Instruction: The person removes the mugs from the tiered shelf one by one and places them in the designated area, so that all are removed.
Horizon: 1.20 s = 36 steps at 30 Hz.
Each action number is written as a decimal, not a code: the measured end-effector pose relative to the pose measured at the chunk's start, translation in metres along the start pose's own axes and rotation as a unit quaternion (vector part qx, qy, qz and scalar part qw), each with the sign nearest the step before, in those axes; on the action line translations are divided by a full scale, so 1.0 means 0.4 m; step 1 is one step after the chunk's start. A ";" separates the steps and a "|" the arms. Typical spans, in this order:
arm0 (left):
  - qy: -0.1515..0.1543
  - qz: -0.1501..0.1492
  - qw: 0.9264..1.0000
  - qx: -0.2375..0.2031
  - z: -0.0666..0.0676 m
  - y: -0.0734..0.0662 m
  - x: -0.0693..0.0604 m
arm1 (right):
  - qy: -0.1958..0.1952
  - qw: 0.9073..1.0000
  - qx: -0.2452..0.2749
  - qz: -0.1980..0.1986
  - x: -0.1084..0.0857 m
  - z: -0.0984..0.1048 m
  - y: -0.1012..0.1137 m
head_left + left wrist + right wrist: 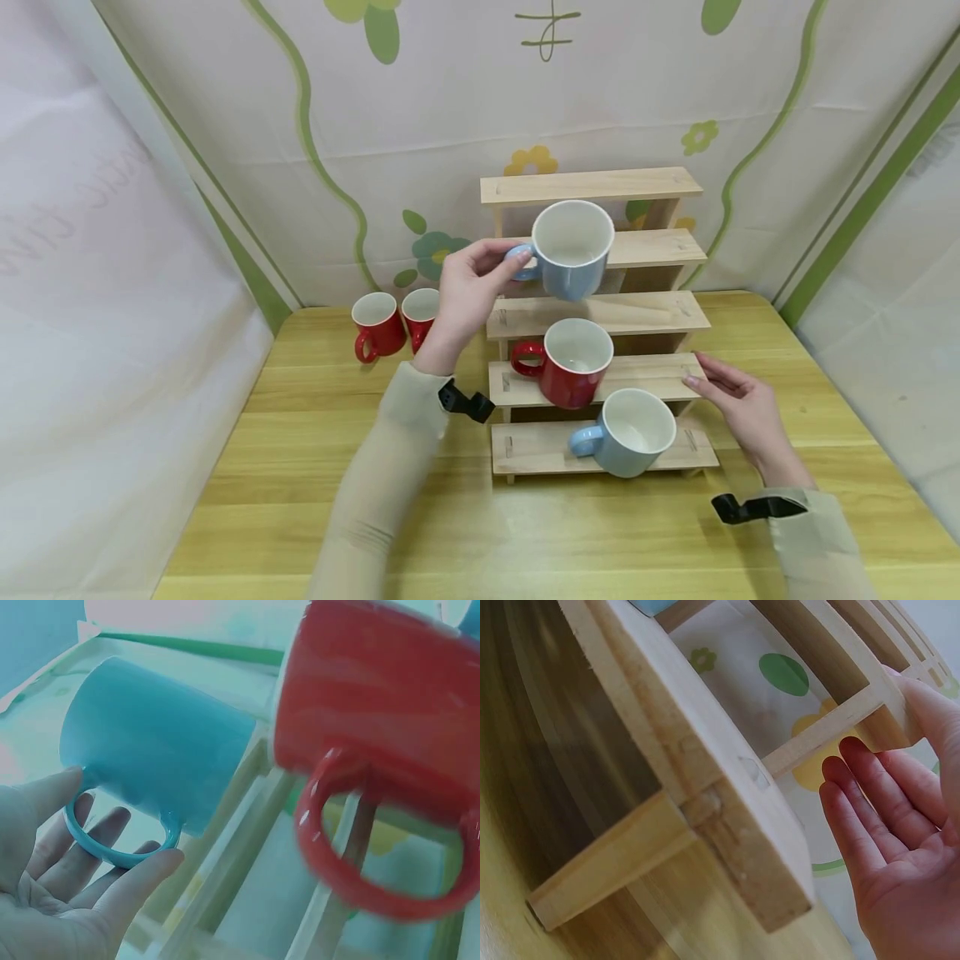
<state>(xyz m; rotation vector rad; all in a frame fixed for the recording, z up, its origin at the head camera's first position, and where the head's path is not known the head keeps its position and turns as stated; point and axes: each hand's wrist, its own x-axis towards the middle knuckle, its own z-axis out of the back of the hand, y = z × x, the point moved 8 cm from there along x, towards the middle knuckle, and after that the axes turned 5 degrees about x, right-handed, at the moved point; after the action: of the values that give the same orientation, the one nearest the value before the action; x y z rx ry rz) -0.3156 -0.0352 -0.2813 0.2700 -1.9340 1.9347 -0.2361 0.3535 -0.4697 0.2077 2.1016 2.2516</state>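
Note:
My left hand holds a light blue mug by its handle, fingers and thumb about the loop in the left wrist view. That mug is upright in front of the upper steps of a tiered wooden shelf; whether its base touches a board I cannot tell. On a lower step stands a red mug, handle to the left. Another light blue mug stands on the bottom step, handle also left. At the shelf's right end, my right hand pinches a board's edge, thumb on top, other fingers extended.
Two more red mugs stand on the wooden table left of the shelf, one partly behind my left wrist. A printed cloth hangs behind the table, and pale cloth walls stand at both sides.

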 end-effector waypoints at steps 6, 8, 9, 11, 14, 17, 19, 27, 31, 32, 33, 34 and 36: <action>-0.048 -0.018 0.998 -0.025 0.087 -0.010 -0.016 | 0.005 1.000 -0.001 -0.004 0.005 -0.002 -0.002; -0.063 -0.018 0.997 -0.028 0.116 -0.010 -0.022 | 0.007 1.000 0.000 -0.004 0.006 -0.003 -0.001; -0.069 -0.019 0.997 -0.029 0.131 -0.011 -0.026 | 0.008 1.000 0.002 -0.004 0.006 -0.003 0.000; -0.081 -0.017 0.996 -0.026 0.161 -0.010 -0.033 | 0.009 1.000 0.005 -0.004 0.006 -0.004 0.001; -0.099 -0.014 0.995 -0.021 0.206 -0.011 -0.044 | 0.009 1.000 0.011 -0.005 0.007 -0.006 0.002; -0.119 -0.010 0.993 -0.014 0.250 -0.012 -0.056 | 0.008 1.000 0.012 -0.003 0.009 -0.007 0.003; -0.135 -0.004 0.991 -0.016 0.279 -0.010 -0.064 | 0.007 1.000 0.010 -0.002 0.010 -0.007 0.004; -0.198 0.007 0.980 -0.027 0.387 0.001 -0.102 | 0.003 1.000 -0.001 -0.003 0.007 -0.002 0.007; -0.227 0.003 0.973 -0.029 0.440 0.006 -0.125 | 0.001 1.000 -0.002 -0.005 0.005 0.001 0.002; -0.234 0.003 0.972 -0.034 0.453 0.009 -0.130 | 0.001 1.000 0.000 -0.005 0.005 0.001 0.001; -0.241 0.004 0.970 -0.039 0.465 0.011 -0.136 | 0.000 1.000 0.003 -0.005 0.005 0.002 0.000; -0.247 0.006 0.968 -0.042 0.477 0.014 -0.141 | 0.000 1.000 0.007 -0.004 0.005 0.002 -0.001; -0.261 0.013 0.964 -0.048 0.503 0.022 -0.154 | 0.000 1.000 0.012 -0.001 0.005 0.003 0.000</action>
<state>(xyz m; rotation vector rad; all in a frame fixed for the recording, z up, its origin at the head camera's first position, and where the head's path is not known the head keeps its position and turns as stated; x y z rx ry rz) -0.2907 -0.2425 -0.3081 0.7976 -2.3532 1.9117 -0.2381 0.3550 -0.4697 0.2064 2.1289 2.2256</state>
